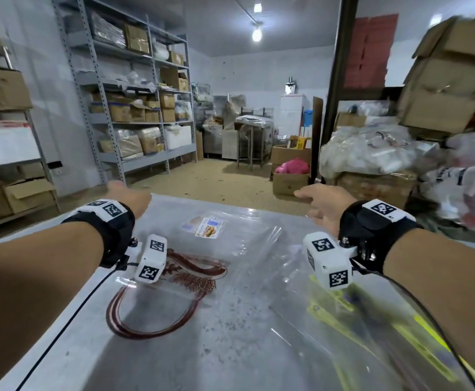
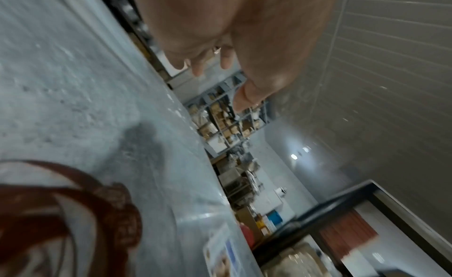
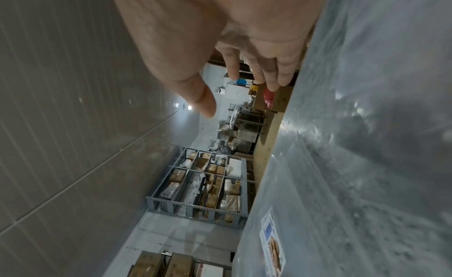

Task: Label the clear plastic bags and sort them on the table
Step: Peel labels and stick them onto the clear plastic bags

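**A:** What does the head view give you?

**Me:** Both grips are released and hold nothing. My left hand (image 1: 130, 197) and right hand (image 1: 322, 204) hover over the far edge of the tabletop (image 1: 70, 334). The clear bag (image 1: 247, 249) lies flat between and below them, its label (image 1: 209, 227) towards the far end. The bag's long axis seems to run away from me.

**A:** And the left wrist view?

**Me:** Fingers (image 2: 199, 66) loosely spread in the air, the tabletop beneath. The label (image 2: 223, 254) sits off to my right.

**A:** The right wrist?

**Me:** The same: relaxed fingers (image 3: 232, 68), nothing pinched. The label (image 3: 272, 240) lies to my left, on film too shiny to trace. I judge both hands about equally near, so 1 could pin while the other slides the bag.
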Available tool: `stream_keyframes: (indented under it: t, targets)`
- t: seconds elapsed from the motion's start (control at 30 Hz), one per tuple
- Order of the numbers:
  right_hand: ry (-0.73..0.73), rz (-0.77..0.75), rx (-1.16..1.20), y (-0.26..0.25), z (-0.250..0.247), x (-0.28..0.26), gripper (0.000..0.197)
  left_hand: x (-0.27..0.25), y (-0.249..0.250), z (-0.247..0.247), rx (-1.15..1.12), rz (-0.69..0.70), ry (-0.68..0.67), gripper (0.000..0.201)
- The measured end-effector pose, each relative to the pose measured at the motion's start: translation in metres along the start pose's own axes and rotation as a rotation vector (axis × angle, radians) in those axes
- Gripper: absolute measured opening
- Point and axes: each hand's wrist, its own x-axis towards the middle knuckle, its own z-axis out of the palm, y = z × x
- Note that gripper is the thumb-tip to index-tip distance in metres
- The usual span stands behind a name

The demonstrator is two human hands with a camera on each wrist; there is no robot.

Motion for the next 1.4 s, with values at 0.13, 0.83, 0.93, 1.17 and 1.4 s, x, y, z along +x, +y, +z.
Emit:
stream_keyframes:
  t: [0.13,0.83,0.93,1.17,1.4]
  targets:
    - [-0.029,-0.004,0.044,-0.007,-0.042,-0.048,0.012,-0.064,0.034,0.009,-0.110,0.234,-0.152,0.049]
    - [-0.030,-0.147,-0.741,0.080,-0.190,-0.150,0.062,-0.300,0.070,0.132,0.163,0.379,-0.915,0.066]
    - [-0.030,-0.168,-0.563,0.085,-0.188,-0.146,0.047,-0.307,0.065,0.133,-0.029,0.343,-0.873,0.050]
    - [-0.040,-0.334,-0.142,0.086,-0.183,-0.150,0.017,-0.308,0.059,0.119,-0.168,0.510,-0.766,0.027]
    - [-0.203,-0.274,0.113,0.091,-0.166,-0.153,0.030,-0.307,0.053,0.109,-0.293,0.388,-0.967,0.080]
